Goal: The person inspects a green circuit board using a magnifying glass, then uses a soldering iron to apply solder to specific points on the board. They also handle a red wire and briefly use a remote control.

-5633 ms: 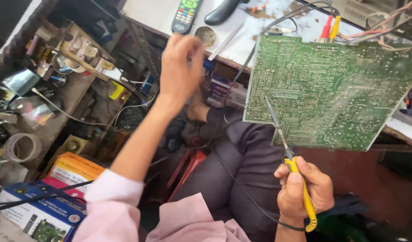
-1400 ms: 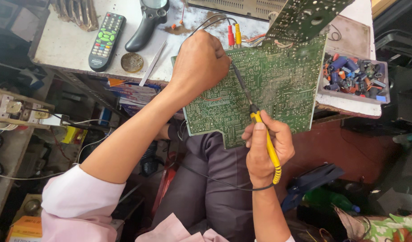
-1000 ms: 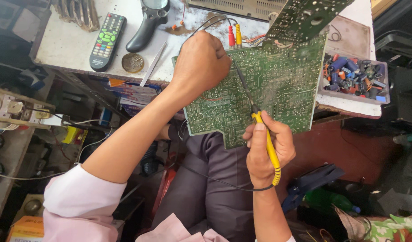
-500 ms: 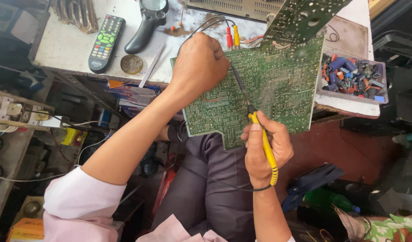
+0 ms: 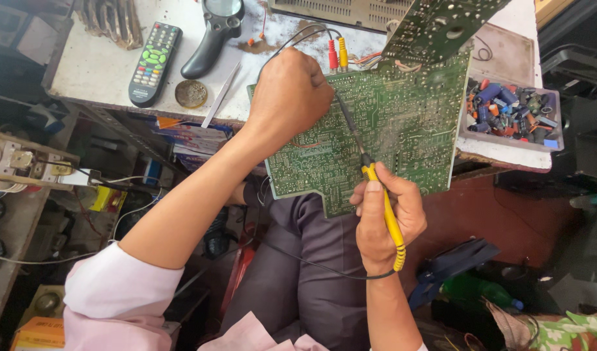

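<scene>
Circuit board [image 5: 402, 123], green, solder side up, tilted off the front edge of the white workbench [image 5: 97, 62] and out over the lap. Gripped at its upper left corner by the left hand [image 5: 289, 97], fingers curled shut over the edge. Soldering iron [image 5: 376, 195] with yellow handle clamped in the right hand [image 5: 383, 218], fingers wrapped tight, its dark shaft slanting up across the board toward the left hand; tip possibly touching the traces, hard to tell at this angle. Black cord [image 5: 311, 260] looping from the handle's end across grey trousers [image 5: 311, 273].

Just behind the board: red and yellow plugs [image 5: 337, 55], a second dark green board [image 5: 441, 26] standing tilted. To the right, a clear tray [image 5: 509, 114] full of small blue, red and black components, resting on the bench corner. On the stained white top to the left: tweezers [image 5: 220, 94], a round tin [image 5: 191, 93], a black magnifier [image 5: 214, 32], a black remote [image 5: 155, 62] with coloured buttons.

Under the bench edge, a stack of flat printed cartons [image 5: 188, 140] in blue, red and white. Further left, cluttered wooden shelf [image 5: 25, 169] with wiring and a yellow item. Bottom left corner, an orange box [image 5: 35, 331]. Right of the knees, dark red floor [image 5: 506, 221], a blue tool [image 5: 451, 263], a green bottle [image 5: 474, 292].
</scene>
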